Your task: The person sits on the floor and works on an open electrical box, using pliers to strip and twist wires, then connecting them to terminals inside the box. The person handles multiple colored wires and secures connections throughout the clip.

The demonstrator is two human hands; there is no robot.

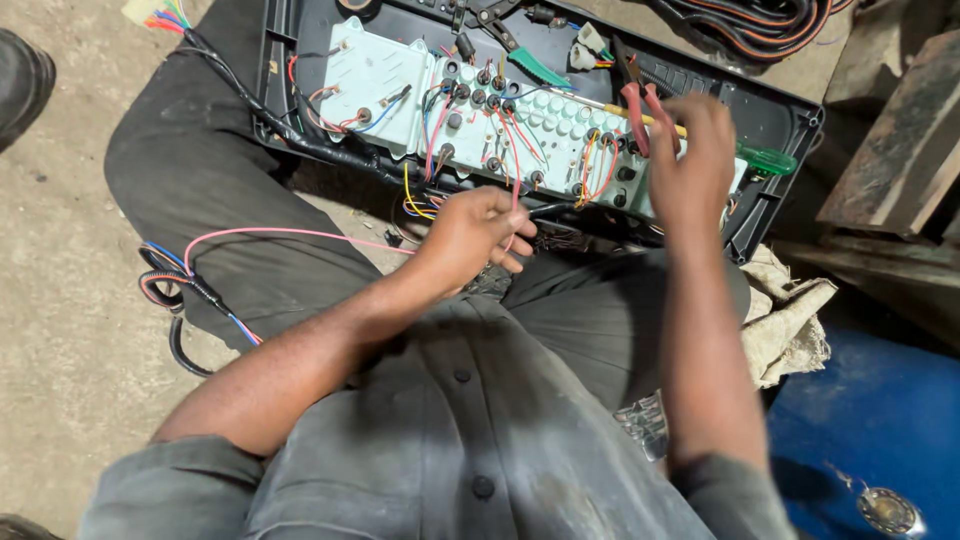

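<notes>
A black instrument panel housing [790, 120] lies across my lap, back side up, showing a pale green circuit backing [380, 75] with several bulb sockets and coloured wires. My left hand [478, 235] pinches a thin pink wire [290, 234] that loops away to the left. My right hand [690, 160] is closed around red-handled pliers [636, 105] just above the panel's right end. A green-handled screwdriver [765, 158] lies on the panel beside that hand.
A black wire harness [180, 290] with coloured leads curls on the concrete floor at left. Green-handled pliers [535, 65] rest on the panel. A dirty rag [790, 310] sits at my right hip, a blue surface [880, 420] beyond, and wooden blocks [900, 150] at right.
</notes>
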